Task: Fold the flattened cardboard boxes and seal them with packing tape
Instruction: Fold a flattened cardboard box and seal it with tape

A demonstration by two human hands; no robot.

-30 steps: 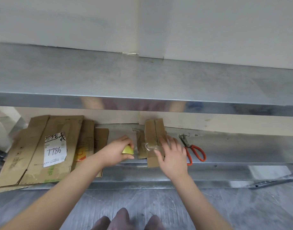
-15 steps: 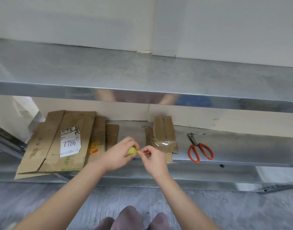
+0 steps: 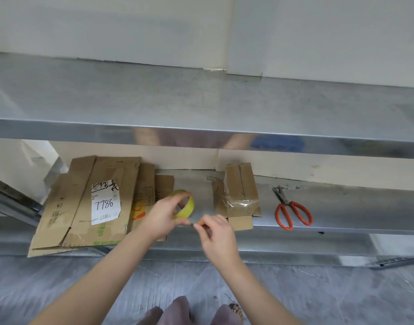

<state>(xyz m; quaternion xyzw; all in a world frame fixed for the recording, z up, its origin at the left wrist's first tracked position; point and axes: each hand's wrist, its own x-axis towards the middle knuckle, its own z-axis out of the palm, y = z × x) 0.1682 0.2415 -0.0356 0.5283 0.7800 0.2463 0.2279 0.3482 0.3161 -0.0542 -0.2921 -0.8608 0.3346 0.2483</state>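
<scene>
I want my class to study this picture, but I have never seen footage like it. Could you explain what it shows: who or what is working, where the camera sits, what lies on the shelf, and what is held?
No machine here: a person works with bare hands. The one camera is worn on the head and looks forward and down, so both arms reach in from below. The left hand holds a yellow tape roll. The right hand pinches at the roll's near edge, probably picking at the tape's loose end; the tape itself is too thin to see. On the lower metal shelf lie flat cardboard at the left, a small folded box partly wrapped in clear tape, and red-handled scissors at the right.
</scene>
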